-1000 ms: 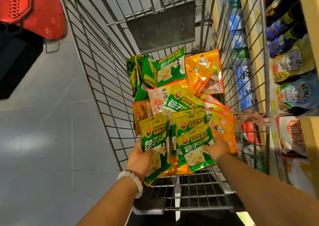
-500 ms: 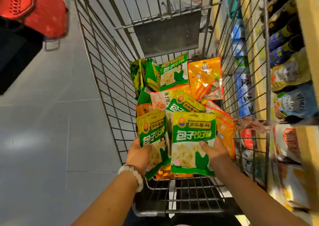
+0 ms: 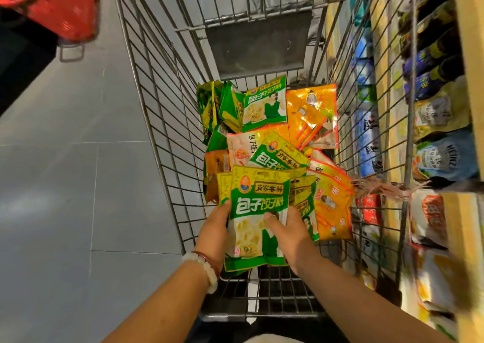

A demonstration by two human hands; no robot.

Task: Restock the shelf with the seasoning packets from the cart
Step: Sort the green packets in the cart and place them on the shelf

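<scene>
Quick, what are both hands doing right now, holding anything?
Left hand: grips the left edge of the stack of green seasoning packets.
Right hand: holds the same stack, thumb pressed on the front packet.

Red plastic basket upper left, grey tiled floor beneath

Seasoning packets lie heaped in the cart. At its near end both hands hold a packet stack between them. The shelf stands right of the cart; a basket sits far left.
</scene>
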